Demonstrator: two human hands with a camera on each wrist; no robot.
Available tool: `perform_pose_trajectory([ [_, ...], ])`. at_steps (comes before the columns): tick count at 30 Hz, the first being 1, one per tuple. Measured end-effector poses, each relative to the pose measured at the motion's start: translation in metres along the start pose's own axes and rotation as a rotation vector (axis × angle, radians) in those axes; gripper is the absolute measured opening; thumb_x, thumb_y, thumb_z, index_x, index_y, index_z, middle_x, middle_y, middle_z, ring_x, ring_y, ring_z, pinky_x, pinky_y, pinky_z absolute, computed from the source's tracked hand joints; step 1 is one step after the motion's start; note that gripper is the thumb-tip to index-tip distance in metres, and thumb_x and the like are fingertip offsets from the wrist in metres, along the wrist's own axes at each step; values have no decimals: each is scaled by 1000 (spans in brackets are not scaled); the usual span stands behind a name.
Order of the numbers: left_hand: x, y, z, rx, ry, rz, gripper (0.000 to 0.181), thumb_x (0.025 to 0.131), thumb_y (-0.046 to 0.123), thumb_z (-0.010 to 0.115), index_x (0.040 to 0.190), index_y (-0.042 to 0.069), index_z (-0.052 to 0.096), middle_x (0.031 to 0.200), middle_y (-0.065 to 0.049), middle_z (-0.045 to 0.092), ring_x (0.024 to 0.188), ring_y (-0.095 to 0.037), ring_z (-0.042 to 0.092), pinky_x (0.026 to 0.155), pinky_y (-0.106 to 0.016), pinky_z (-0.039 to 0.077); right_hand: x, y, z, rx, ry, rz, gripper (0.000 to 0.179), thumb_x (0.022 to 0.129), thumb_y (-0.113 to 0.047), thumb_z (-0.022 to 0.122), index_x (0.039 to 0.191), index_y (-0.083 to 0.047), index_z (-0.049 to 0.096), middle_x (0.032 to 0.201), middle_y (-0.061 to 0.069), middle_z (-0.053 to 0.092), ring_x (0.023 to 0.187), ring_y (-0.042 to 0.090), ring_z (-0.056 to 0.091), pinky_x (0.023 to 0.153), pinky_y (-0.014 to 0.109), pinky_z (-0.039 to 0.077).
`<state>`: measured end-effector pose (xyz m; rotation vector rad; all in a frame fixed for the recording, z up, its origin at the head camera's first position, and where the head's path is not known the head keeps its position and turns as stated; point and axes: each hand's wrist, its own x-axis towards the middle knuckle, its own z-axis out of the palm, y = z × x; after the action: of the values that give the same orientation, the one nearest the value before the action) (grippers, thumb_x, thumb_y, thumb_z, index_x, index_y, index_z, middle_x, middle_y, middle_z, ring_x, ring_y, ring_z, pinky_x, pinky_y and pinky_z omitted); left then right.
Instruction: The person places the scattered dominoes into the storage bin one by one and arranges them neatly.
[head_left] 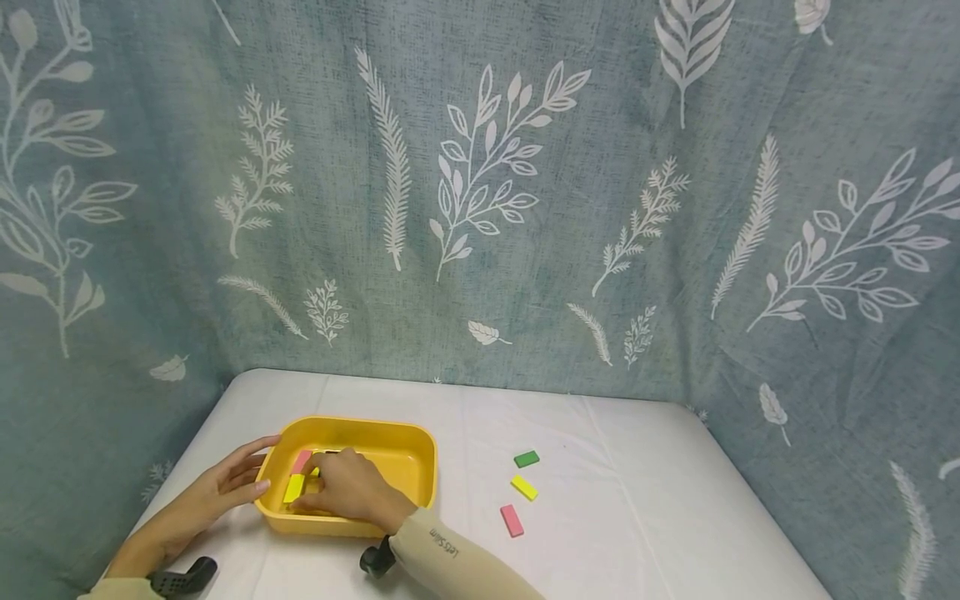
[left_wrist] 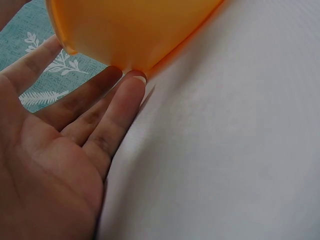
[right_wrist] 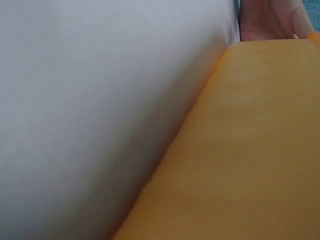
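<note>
An orange-yellow plastic tray (head_left: 411,461) stands at the left of the table. Fingers of my left hand (head_left: 225,483) lie fairly straight against its left end; the left wrist view shows fingertips at the lower edge of its wall. My right hand (head_left: 352,485) reaches inside with bent fingers, thumb and forefinger at a yellow block (head_left: 294,488). Touching that block's far end is a pink block (head_left: 302,461), both along the left side. More yellow and a dark bit show by the fingers. The palm hides what lies under it, and I cannot tell whether the fingers grip a block.
Right of the tray, a green block (head_left: 527,459), a yellow block (head_left: 524,487) and a pink block (head_left: 512,521) lie apart on the white-covered table (head_left: 637,517). A blue-grey leaf-patterned curtain (head_left: 517,317) rises behind the table and along both sides.
</note>
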<state>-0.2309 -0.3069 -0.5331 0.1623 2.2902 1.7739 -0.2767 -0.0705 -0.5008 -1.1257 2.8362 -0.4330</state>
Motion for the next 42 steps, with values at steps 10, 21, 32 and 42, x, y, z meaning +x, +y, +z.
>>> perform_pose_trajectory([
  [10,-1,0,1,3,2,-11,77,102,31,66,164,19,22,159,-30,30,145,-52,32,110,-72,32,3,-4,4,-108,0,2,38,88,-59,74,108,-26,71,63,-11,40,54,2,37,48,17,29],
  [21,-2,0,1,14,-6,-7,77,102,31,66,164,18,22,159,-30,31,144,-50,34,111,-69,34,4,-3,9,-253,49,-69,39,88,-63,71,98,-26,68,61,-12,38,53,2,36,47,17,31],
  [32,0,-1,-2,14,1,8,77,102,31,65,164,20,22,160,-30,30,145,-51,32,112,-70,32,7,-4,7,-284,86,-79,41,86,-64,73,108,-29,74,61,-15,44,54,1,43,49,16,38],
  [42,0,-1,-1,5,2,1,77,102,31,66,164,18,23,160,-31,30,145,-51,32,112,-71,31,3,0,3,-185,91,-60,39,89,-57,74,115,-28,74,79,-20,65,60,-5,48,57,11,41],
])
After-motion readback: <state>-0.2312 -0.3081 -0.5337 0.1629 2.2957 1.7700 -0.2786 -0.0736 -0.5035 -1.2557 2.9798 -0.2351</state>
